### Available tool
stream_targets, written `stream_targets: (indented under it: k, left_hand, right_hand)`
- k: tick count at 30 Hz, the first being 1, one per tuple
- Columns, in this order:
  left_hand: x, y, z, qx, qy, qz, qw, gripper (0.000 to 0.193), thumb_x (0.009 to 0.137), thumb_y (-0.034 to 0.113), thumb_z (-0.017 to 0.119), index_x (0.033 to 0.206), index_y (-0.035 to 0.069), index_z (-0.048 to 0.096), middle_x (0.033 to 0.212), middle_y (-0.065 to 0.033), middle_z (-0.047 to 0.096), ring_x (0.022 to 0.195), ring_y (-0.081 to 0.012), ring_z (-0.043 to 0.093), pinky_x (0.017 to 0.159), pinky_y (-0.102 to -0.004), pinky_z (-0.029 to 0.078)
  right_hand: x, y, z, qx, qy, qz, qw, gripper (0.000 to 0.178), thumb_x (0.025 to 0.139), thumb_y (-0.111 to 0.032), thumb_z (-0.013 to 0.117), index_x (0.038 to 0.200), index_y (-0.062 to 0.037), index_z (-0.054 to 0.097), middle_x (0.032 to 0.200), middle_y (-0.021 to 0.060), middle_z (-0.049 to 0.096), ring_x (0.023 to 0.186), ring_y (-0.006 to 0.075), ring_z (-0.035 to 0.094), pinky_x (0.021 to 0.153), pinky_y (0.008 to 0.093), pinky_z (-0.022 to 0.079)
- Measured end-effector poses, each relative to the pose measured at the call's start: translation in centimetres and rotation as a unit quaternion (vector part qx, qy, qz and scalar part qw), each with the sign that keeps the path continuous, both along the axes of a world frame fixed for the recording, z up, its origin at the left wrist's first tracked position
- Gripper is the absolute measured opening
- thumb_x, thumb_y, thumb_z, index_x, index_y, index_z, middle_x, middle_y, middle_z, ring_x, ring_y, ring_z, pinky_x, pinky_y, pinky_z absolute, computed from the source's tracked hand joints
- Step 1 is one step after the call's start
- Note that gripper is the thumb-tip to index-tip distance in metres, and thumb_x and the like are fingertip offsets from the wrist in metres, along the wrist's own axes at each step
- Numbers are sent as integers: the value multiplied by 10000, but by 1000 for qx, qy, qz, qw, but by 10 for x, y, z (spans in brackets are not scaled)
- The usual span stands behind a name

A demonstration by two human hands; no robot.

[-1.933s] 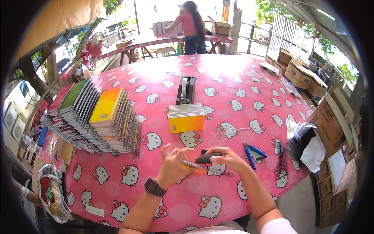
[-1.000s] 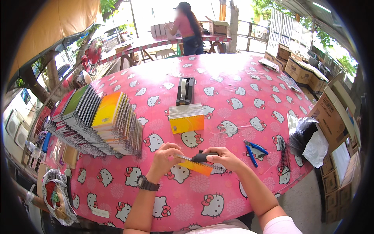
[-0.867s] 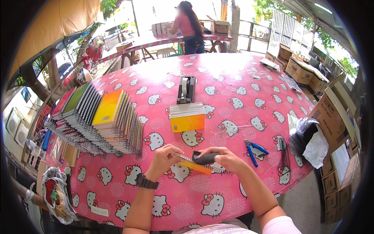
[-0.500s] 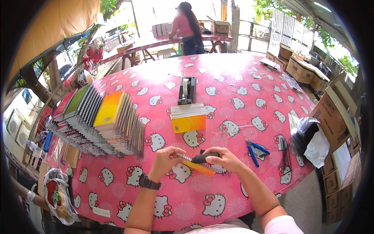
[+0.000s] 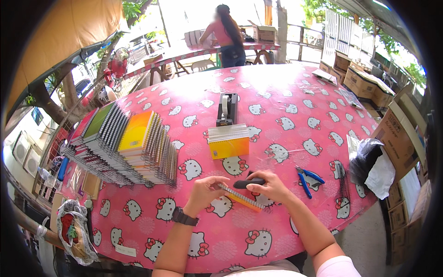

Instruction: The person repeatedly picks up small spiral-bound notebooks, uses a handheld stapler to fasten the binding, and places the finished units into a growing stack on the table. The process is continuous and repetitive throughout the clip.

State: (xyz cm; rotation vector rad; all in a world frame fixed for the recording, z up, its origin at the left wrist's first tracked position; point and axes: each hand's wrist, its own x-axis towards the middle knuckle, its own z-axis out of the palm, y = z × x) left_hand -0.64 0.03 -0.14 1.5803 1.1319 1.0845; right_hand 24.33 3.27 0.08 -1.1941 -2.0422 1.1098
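Observation:
A spiral-bound notebook (image 5: 243, 201) with a yellow-orange cover is held on edge above the pink table, its coil facing up. My left hand (image 5: 205, 194), wearing a dark wristwatch, pinches the coil's left end between thumb and fingers. In my right hand (image 5: 270, 185), a black-handled tool (image 5: 248, 183) is wrapped by the fingers just above the coil; its exact kind cannot be made out. A small stack of yellow notebooks (image 5: 229, 148) stands ahead of my hands, with a black tape dispenser (image 5: 227, 110) behind it.
Tall piles of spiral notebooks (image 5: 134, 143) rise at the left. To the right lie blue-handled pliers (image 5: 308, 181), loose black coils (image 5: 341, 184) and crumpled plastic (image 5: 379, 173). Cardboard boxes (image 5: 397, 138) line the right edge. Another person (image 5: 230, 37) works at a far table.
The black tool has come away from the left end of the coil, moving slightly right and up with my right hand. My left hand still grips the notebook. The view has shifted a little.

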Motion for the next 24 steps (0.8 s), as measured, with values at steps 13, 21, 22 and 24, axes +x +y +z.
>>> stream_targets:
  k: [13,21,22,24]
  left_hand:
    - [33,-22,36,128,84,24,988,328,808,49,705,1128,40,630,818,-64,705,641,-39,612,560,-181,476]
    - [39,-26,28,53,-48,64,995,270,812,64,714,1075,30,663,849,-63,701,741,-66,626,670,-212,505]
    - [40,-26,27,42,-51,75,995,250,813,66,715,1056,28,675,851,-60,699,756,-67,626,675,-214,507]
    - [41,-27,28,46,-26,89,995,216,813,60,712,1026,30,695,843,-46,688,759,-64,616,672,-208,498]
  right_hand:
    - [-16,-37,37,143,113,24,983,186,838,-81,647,1020,-50,629,958,107,603,818,281,608,743,357,499]
    - [-17,-37,39,264,109,-8,958,168,824,-71,650,987,-33,630,880,110,634,803,278,597,713,372,482]
    - [-18,-38,39,270,112,-14,956,173,818,-79,657,983,-34,630,876,108,637,807,278,593,714,371,482]
    - [-18,-38,39,238,105,-15,965,180,808,-93,670,974,-34,630,876,104,644,811,276,588,714,368,482]
